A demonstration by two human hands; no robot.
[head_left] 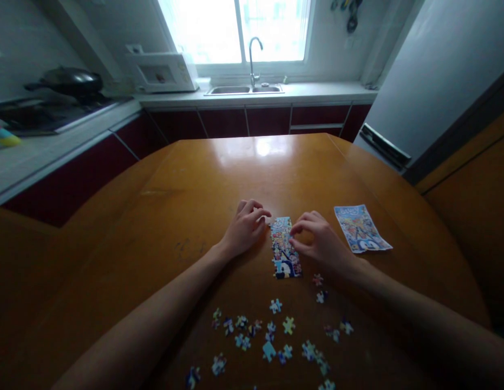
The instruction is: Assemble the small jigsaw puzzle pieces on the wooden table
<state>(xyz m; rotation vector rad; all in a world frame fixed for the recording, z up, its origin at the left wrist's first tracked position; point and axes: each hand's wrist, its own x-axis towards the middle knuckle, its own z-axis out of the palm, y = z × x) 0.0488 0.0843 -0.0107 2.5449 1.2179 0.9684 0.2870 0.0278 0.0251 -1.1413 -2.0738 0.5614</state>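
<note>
A partly joined jigsaw puzzle (282,246) lies flat on the table as a narrow upright strip, its left side toothed with tabs. My left hand (248,223) rests at its upper left, fingers loosely bent and apart, tips close to the edge. Across from it, my right hand (314,236) is curved, with thumb and index fingertips at the strip's right edge and a gap between them. I cannot make out any piece held in either hand. Loose jigsaw pieces (269,351) lie scattered nearer me, several of them singly and some in small clusters.
A creased picture sheet (362,228) lies right of my right hand on the wooden table (187,184). Beyond are a counter with a sink (231,90), a tap (252,62) and a white microwave (162,72). A pan (71,81) sits on the stove at left; a fridge (442,70) stands right.
</note>
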